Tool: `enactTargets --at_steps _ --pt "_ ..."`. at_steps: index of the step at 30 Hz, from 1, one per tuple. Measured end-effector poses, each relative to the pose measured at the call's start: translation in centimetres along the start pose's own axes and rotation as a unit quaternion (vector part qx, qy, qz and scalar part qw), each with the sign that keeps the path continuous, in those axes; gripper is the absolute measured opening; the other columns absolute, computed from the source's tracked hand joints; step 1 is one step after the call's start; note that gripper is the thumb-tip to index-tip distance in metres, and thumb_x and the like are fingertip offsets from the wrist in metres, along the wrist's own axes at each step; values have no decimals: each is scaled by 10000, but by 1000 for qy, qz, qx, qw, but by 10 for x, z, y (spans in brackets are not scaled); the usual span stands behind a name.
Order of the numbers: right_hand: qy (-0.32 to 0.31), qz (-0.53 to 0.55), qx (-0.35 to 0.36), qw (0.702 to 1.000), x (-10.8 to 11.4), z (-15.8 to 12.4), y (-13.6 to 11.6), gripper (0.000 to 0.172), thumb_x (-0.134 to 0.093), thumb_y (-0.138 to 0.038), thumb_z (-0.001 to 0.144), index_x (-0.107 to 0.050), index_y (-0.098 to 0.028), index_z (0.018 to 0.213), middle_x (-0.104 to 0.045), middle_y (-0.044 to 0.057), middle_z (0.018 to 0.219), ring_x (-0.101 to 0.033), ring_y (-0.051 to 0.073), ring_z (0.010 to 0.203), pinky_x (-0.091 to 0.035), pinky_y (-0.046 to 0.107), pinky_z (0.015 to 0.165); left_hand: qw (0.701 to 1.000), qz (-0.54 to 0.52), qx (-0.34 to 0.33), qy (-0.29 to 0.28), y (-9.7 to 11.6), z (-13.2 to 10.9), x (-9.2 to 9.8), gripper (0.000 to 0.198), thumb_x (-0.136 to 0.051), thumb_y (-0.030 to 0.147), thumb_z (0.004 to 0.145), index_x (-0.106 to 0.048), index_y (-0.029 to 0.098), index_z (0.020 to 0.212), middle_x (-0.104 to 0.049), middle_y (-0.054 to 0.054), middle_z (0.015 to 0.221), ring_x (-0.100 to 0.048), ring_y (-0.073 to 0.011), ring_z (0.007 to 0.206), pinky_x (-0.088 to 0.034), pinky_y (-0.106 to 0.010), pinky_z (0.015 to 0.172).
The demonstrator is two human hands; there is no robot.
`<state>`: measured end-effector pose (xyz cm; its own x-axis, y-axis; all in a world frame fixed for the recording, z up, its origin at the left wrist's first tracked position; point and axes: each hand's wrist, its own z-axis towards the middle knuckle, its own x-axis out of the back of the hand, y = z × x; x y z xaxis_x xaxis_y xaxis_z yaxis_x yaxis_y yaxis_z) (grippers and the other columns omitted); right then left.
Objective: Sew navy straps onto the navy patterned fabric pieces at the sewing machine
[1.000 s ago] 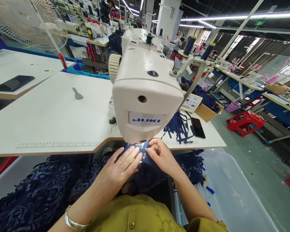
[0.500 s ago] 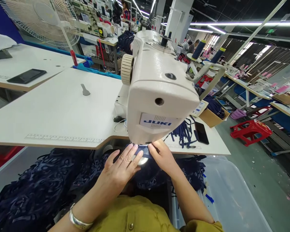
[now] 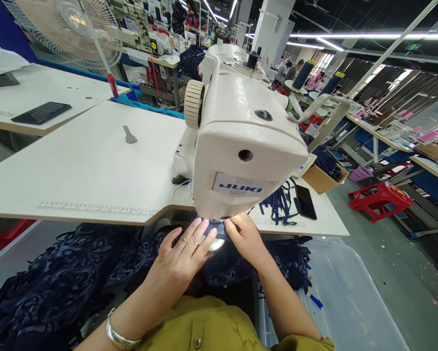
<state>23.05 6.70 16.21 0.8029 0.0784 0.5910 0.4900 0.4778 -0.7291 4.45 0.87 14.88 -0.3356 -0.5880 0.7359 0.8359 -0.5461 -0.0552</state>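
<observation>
A white JUKI sewing machine (image 3: 237, 109) stands in front of me, its head hiding the needle area. Under it lies a piece of navy fabric (image 3: 217, 228) over a shiny rounded metal part (image 3: 216, 245). My left hand (image 3: 180, 258) rests on the fabric from the left, fingers stretched out and lying flat. From the right, my right hand (image 3: 245, 239) pinches the fabric's edge between thumb and fingers, close below the machine head; some of its fingertips are hidden.
Patterned navy fabric (image 3: 68, 278) is heaped below the table's left front edge. Navy strips (image 3: 277, 202) and a phone (image 3: 305, 202) lie right of the machine. A grey flat tool (image 3: 129, 135) rests on the white table (image 3: 94, 165). A clear plastic bin (image 3: 353, 292) stands at lower right.
The view has shifted very slightly. Both hands keep nearly the same place on the navy fabric, with no clear movement of it.
</observation>
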Motion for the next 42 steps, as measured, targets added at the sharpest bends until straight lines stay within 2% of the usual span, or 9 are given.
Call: enactTargets --at_steps 17,22,27,30,32,34,38,40,42 --pt "7 15 -18 1000 -4 1 -4 243 -446 -187 927 -578 -210 724 -593 37 859 -549 180 871 -442 307 788 999 12 16 29 4 -2 -4 346 -552 257 923 -571 130 1243 -638 -132 1247 -627 -231 1113 -307 -365 1021" --pt "23 26 -24 999 -10 1 -3 235 -440 -189 915 -566 -206 718 -576 44 882 -549 180 873 -454 315 820 998 -6 64 26 6 -5 -2 334 -512 310 944 -576 170 1240 -623 -109 1279 -609 -206 1139 -287 -360 1040" --pt "22 52 -19 998 -17 -3 6 199 -403 -261 947 -596 -214 932 -595 64 997 -542 198 949 -437 356 895 999 6 32 27 3 -3 2 345 -529 299 932 -588 112 1217 -664 -121 1210 -621 -211 1103 -326 -334 1013" --pt "38 132 -65 988 -24 -10 20 235 -391 -344 965 -487 -205 1130 -590 50 933 -564 181 851 -471 326 807 999 5 35 28 4 -3 2 329 -532 294 934 -595 132 1213 -672 -99 1202 -628 -196 1087 -291 -334 1035" --pt "51 169 -84 981 -29 -17 32 266 -381 -384 966 -421 -197 1151 -560 28 856 -553 169 757 -478 302 723 998 -4 50 29 6 -3 0 319 -532 297 935 -600 152 1211 -669 -93 1207 -624 -193 1094 -271 -343 1046" --pt "26 164 -74 983 -32 -23 45 246 -370 -403 967 -439 -203 1094 -538 25 844 -542 172 760 -470 301 727 998 -13 61 27 8 -4 -2 311 -524 296 940 -601 173 1214 -666 -85 1214 -616 -193 1112 -272 -345 1043" --pt "-106 118 -30 987 -29 -33 65 229 -404 -394 964 -546 -221 917 -544 31 867 -528 187 861 -412 339 897 998 -10 64 25 9 -5 -3 307 -522 289 942 -590 202 1228 -670 -60 1210 -611 -184 1119 -294 -344 1016" --pt "-128 118 -52 983 -24 -39 72 205 -448 -387 948 -562 -221 913 -545 27 882 -522 183 864 -409 324 882 998 -10 62 19 9 -4 -2 321 -536 310 935 -583 210 1236 -673 -50 1206 -611 -184 1118 -304 -345 1000" --pt "-129 136 -110 976 -17 -43 77 184 -499 -390 920 -560 -219 948 -539 13 864 -516 167 812 -423 286 777 998 -9 63 16 10 -1 -1 347 -544 356 926 -580 207 1237 -679 -48 1195 -615 -188 1106 -317 -348 976"
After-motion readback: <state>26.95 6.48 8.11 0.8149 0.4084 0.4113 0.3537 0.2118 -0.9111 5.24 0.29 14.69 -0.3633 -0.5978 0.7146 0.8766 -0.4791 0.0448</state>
